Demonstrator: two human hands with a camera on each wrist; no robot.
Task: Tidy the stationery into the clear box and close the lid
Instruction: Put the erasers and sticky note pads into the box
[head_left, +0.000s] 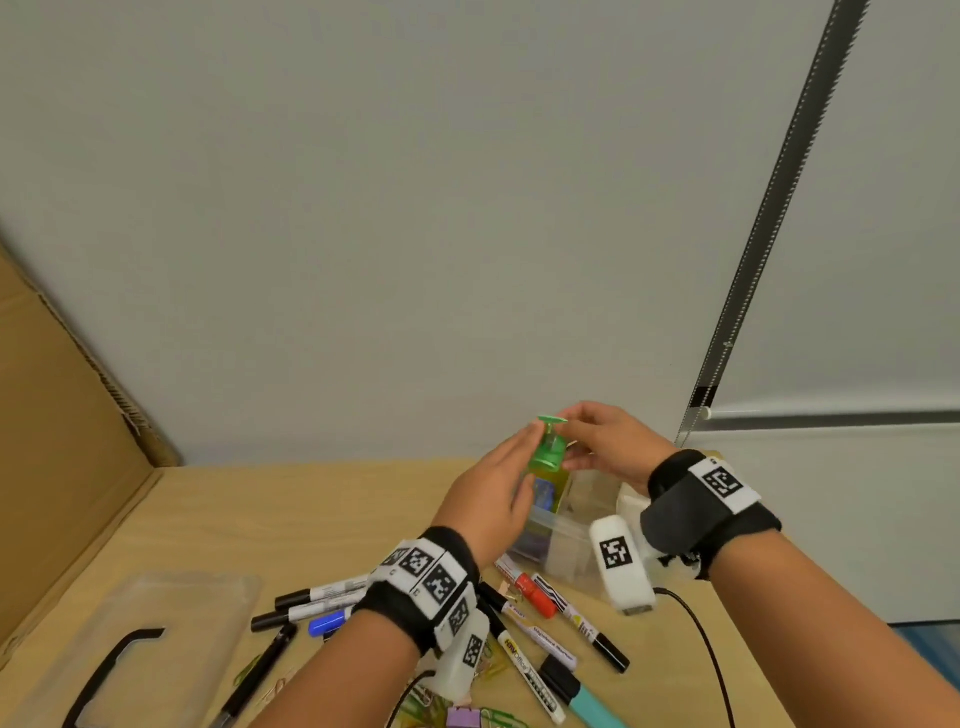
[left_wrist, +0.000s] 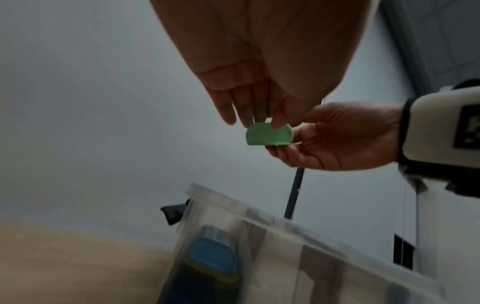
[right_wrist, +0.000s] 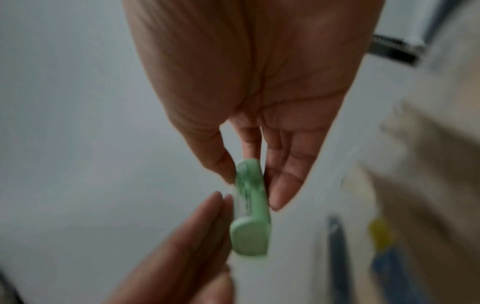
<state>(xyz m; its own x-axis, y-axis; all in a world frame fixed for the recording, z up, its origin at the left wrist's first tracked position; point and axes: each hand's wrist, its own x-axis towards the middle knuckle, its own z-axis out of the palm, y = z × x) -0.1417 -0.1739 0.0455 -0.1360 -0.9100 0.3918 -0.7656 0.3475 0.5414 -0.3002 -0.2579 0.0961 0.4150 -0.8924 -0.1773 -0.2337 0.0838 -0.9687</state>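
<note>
A small green plastic item (head_left: 548, 448) hangs just above the clear box (head_left: 571, 545). My right hand (head_left: 597, 441) pinches it between thumb and fingers, as the right wrist view shows (right_wrist: 252, 205). My left hand (head_left: 506, 467) is beside it with straight fingers, and its fingertips (left_wrist: 249, 117) touch the green item (left_wrist: 269, 136). Inside the box (left_wrist: 259, 218) stands a yellow thing with a blue label (left_wrist: 213, 259). Several markers (head_left: 540, 597) and paper clips lie on the table near me.
The clear lid (head_left: 156, 623) with a black latch lies flat at the left front. A cardboard sheet (head_left: 62, 415) leans at the left. The white wall is close behind the box. A black cable (head_left: 701, 639) runs across the table at the right.
</note>
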